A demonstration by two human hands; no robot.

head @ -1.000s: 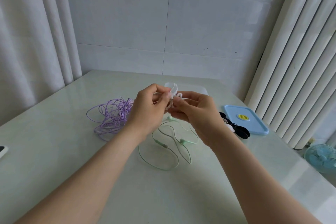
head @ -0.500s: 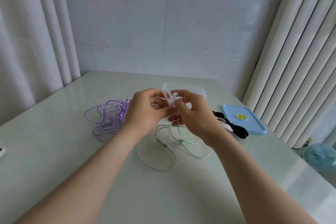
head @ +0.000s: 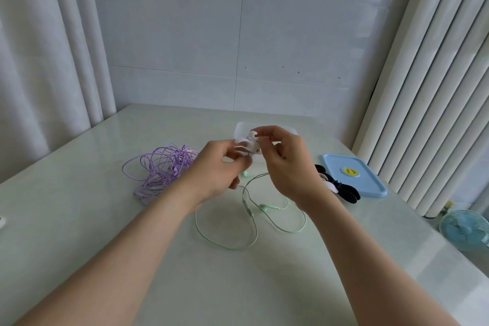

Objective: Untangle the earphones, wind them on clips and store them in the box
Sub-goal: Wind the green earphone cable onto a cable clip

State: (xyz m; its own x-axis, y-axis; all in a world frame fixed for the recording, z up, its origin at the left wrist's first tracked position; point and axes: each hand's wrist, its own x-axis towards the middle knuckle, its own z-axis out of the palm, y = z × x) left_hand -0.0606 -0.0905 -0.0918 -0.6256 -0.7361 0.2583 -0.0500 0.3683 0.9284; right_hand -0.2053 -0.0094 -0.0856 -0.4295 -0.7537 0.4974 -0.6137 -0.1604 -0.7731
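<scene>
Both hands hold a small white winding clip point(head: 249, 143) above the table. My left hand point(head: 217, 169) grips its lower left side. My right hand point(head: 285, 164) pinches its upper right edge with thumb and forefinger. A green earphone cable point(head: 251, 222) runs down from the hands and lies in loose loops on the table between my forearms, one bud point(head: 264, 208) showing. A tangled bundle of purple earphones point(head: 161, 169) lies to the left. The clear storage box point(head: 242, 127) stands behind my hands, mostly hidden.
A blue lid point(head: 353, 174) with a yellow sticker lies at the right. Black and white clips point(head: 336, 186) are heaped beside it. The pale table point(head: 105, 219) meets a tiled wall, with curtains on both sides. A small blue fan point(head: 465, 230) stands on the floor at the right.
My right hand has moved up and to the right of the clip, drawing the green cable with it. The loops on the table have shifted.
</scene>
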